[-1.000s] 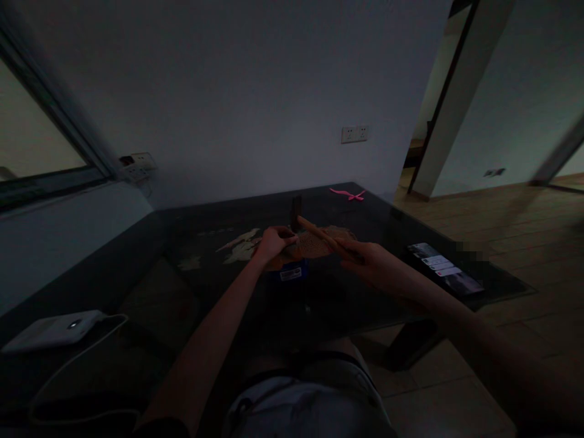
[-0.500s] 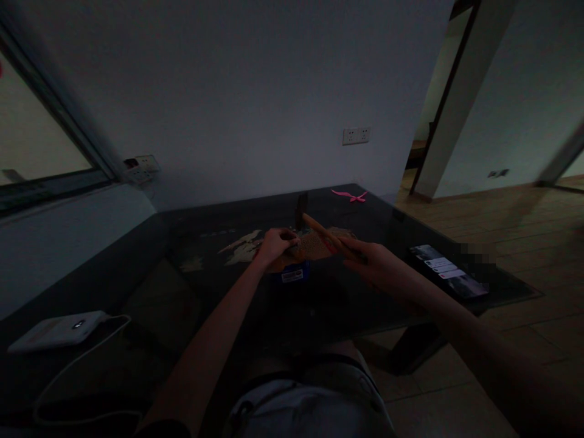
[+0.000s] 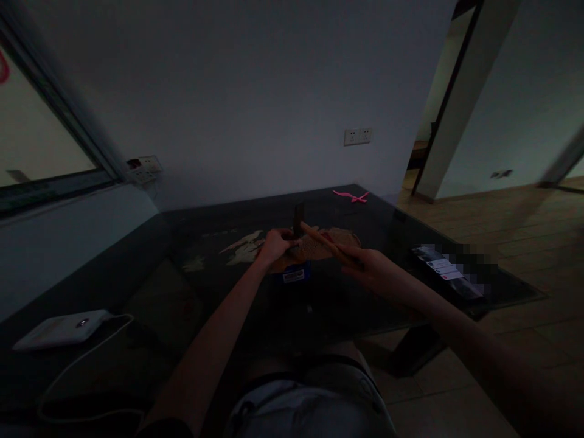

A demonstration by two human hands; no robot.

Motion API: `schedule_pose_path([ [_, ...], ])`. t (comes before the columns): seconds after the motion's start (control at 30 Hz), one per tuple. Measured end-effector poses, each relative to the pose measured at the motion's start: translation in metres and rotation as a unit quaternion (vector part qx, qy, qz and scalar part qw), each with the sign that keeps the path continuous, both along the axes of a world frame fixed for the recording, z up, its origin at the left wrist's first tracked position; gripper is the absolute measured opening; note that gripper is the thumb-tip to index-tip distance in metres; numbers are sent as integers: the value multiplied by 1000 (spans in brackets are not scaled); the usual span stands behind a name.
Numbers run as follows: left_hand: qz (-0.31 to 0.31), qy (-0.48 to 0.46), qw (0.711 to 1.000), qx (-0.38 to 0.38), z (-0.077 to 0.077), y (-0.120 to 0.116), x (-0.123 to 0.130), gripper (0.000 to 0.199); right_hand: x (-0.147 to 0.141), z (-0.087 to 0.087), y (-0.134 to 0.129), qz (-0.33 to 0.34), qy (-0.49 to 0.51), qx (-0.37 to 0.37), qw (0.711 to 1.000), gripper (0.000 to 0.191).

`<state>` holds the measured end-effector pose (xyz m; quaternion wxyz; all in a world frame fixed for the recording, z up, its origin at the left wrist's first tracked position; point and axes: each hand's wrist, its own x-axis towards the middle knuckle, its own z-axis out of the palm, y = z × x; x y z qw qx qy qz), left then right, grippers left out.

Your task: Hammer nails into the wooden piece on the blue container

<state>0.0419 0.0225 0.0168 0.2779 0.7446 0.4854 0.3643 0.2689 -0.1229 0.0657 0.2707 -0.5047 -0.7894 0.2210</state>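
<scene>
My right hand is closed round the wooden handle of a hammer. The dark hammer head stands just above and beside the fingertips of my left hand. Those left fingers are pinched together at a flat brown textured piece, shaped somewhat like a shoe sole. Whatever small thing they may hold there is too dark to make out. Under the brown piece sits a blue box with a white label, partly hidden by the piece and my left hand.
Everything rests on a dark glossy table. A lit phone lies at the right, and a white power bank with a cable at the left. A pink item lies near the back edge, before the wall.
The hammer head has come down closer to my left fingertips, and my right hand has dipped slightly with it. My left hand has stayed in place on the brown piece.
</scene>
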Motion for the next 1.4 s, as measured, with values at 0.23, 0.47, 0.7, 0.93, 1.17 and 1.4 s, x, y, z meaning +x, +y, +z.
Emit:
schedule_pose_path([
  [0.23, 8, -13, 1000, -8, 1, -1, 2, 11, 0, -4, -1, -6, 51, -15, 999, 50],
  [0.47, -42, -47, 995, 75, -3, 0, 1, 38, 2, -37, -17, -17, 282, -182, 942, 56],
  [0.7, -18, 18, 972, 235, 14, -9, -2, 41, 5, -81, -34, -37, 559, -175, 809, 50],
  [0.93, -23, 123, 983, 136, -1, -33, -57, 97, 31, -86, -59, 95, 621, -231, 743, 56],
  [1.17, -23, 281, 952, 121, -34, -42, -81, 110, 65, -71, -53, 5, 462, -249, 852, 35],
  [1.4, -26, 329, 936, 122, -31, -31, -67, 90, 101, -44, -46, -105, 152, -97, 978, 36],
])
